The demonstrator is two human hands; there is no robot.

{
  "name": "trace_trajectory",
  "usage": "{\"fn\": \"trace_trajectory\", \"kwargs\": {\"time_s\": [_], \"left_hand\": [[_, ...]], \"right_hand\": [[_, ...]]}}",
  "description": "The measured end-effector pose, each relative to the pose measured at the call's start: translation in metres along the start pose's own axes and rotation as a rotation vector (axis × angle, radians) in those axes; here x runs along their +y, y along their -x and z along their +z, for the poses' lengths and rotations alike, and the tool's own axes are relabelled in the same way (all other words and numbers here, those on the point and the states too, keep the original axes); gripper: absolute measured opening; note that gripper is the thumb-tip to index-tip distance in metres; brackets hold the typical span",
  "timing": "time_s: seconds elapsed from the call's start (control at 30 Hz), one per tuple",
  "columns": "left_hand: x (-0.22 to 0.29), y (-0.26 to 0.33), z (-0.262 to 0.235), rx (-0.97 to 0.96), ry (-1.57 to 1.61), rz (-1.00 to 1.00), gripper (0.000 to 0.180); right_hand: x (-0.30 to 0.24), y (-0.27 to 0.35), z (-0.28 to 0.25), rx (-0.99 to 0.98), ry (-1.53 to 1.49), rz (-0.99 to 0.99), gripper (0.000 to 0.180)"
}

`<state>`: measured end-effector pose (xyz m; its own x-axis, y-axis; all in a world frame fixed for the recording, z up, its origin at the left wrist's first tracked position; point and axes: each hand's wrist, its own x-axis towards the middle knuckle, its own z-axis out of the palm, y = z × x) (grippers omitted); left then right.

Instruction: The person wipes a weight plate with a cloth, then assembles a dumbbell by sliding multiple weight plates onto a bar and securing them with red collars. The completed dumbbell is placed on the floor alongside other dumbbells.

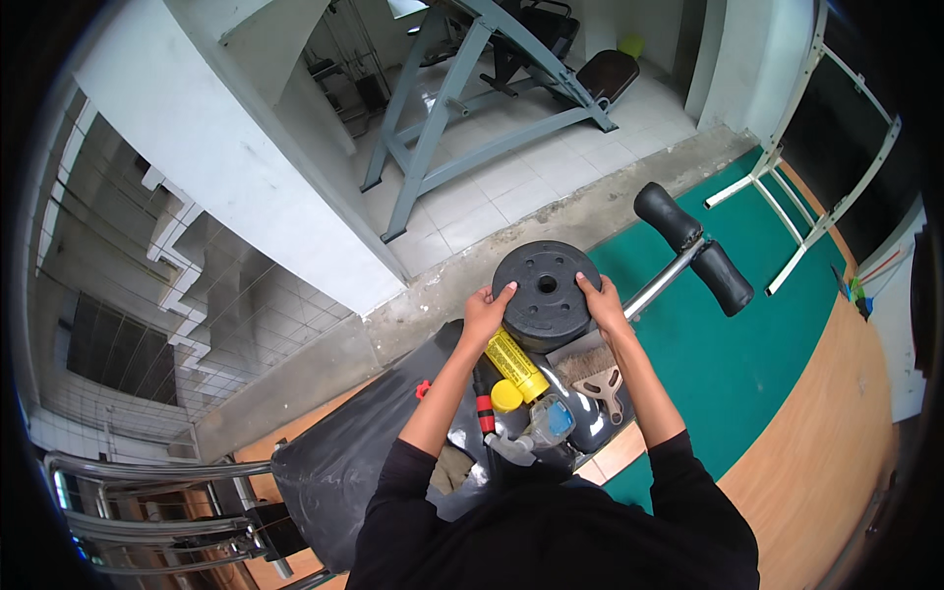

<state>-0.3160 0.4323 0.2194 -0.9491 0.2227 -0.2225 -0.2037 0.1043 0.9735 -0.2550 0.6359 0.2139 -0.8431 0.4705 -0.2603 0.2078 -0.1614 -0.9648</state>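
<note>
A round black weight plate (pixel 546 285) with a central hole and several small recesses is between my hands, above the far end of a black padded bench (pixel 344 472). A second plate may lie beneath it; I cannot tell. My left hand (pixel 484 317) grips its left edge, thumb on the top face. On the opposite edge, my right hand (pixel 604 305) holds it the same way. Close below the plate lie a yellow cylindrical container (pixel 515 362), a yellow cap (pixel 506 396), a wide brush (pixel 593 377), a clear spray bottle (pixel 547 423) and a red-and-black handle (pixel 486 411).
A crumpled cloth (pixel 451 470) lies on the bench near my left arm. Beyond the plate, a post carries black foam rollers (pixel 721 277). A white metal rack (pixel 801 241) stands on the green mat (pixel 728 364) at right. A grey exercise machine (pixel 423 162) stands behind the concrete ledge (pixel 462 275).
</note>
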Motion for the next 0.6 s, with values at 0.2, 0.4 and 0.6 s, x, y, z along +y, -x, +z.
{"fn": "trace_trajectory", "kwargs": {"time_s": [0.2, 0.4, 0.6], "left_hand": [[-0.009, -0.036, 0.021, 0.058, -0.291, 0.075, 0.049], [-0.016, -0.039, 0.023, 0.149, -0.619, 0.12, 0.056], [-0.022, -0.028, 0.025, 0.096, -0.681, 0.132, 0.059]], "right_hand": [[0.057, -0.061, -0.014, 0.131, 0.138, -0.01, 0.072], [0.059, -0.053, -0.006, 0.109, 0.084, -0.008, 0.068], [0.074, -0.055, -0.015, 0.122, 0.159, 0.019, 0.063]]}}
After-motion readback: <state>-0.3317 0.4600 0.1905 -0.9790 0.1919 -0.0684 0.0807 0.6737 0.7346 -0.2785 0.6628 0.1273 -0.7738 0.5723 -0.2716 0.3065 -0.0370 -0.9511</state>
